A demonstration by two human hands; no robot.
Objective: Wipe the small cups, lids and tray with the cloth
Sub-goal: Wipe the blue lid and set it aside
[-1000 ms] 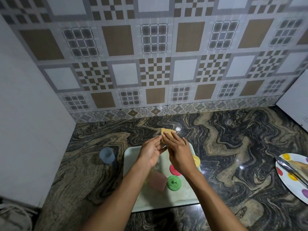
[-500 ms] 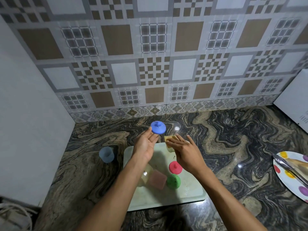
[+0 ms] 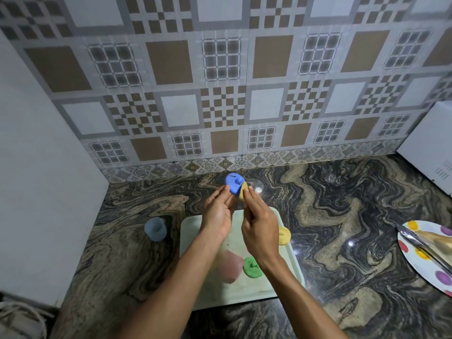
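One blue lid (image 3: 234, 183) is up between both hands, seen past the far edge of the white tray (image 3: 244, 292). The left hand (image 3: 217, 214) pinches the lid's left side between thumb and fingertips. The right hand (image 3: 259, 226) pinches a small yellow cloth (image 3: 242, 193) pressed against the lid's right edge.

Two more lids show on the near side of the grip. A green lid (image 3: 252, 267) lies on the tray just beside the right wrist. A yellow lid (image 3: 283, 235) sits to the right of that hand at the tray's right rim (on it or just off it, I can't tell). A red sliver peeks from under the right hand, too hidden to name.

Two cups can be counted. A pink cup (image 3: 228, 265) is on the tray beside the left forearm, just left of the green lid. A pale blue cup (image 3: 155, 228) stands upright on the marbled counter (image 3: 342, 216), left of the grip and off the tray.

Well off to the right of the hands, a spotted plate (image 3: 413, 258) carries metal tongs (image 3: 420, 243).
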